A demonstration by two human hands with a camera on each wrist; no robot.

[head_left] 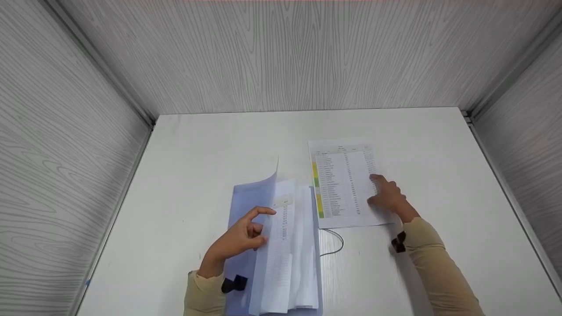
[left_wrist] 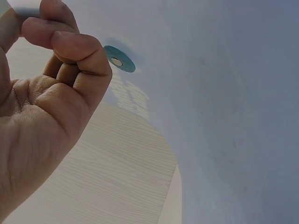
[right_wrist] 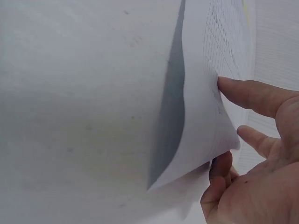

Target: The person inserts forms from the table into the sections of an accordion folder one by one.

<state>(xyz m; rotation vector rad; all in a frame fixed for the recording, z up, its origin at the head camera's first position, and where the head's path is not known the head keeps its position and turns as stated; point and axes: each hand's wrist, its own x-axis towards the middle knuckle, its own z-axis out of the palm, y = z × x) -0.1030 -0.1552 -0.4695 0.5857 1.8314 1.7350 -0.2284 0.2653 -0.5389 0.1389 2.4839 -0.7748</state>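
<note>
My left hand (head_left: 239, 235) is at the raised cover of a translucent blue plastic folder (head_left: 250, 197). Its index finger reaches over the cover's edge, holding it up. The left wrist view shows curled fingers beside a teal snap button (left_wrist: 119, 59) on the cover. Inside the folder lie several white papers (head_left: 281, 263), some with printed columns. To the right, a printed table sheet (head_left: 347, 188) with yellow and green strips lies on the table. My right hand (head_left: 388, 195) pinches its right edge. In the right wrist view, fingers are above and below the bent sheet (right_wrist: 201, 107).
A thin dark cord (head_left: 340, 241) loops out from the folder's right side. The white table (head_left: 193, 153) is bounded by grey wood-grain panels (head_left: 281, 57) at the back and both sides. A black strap piece (head_left: 235, 284) is on the left wrist.
</note>
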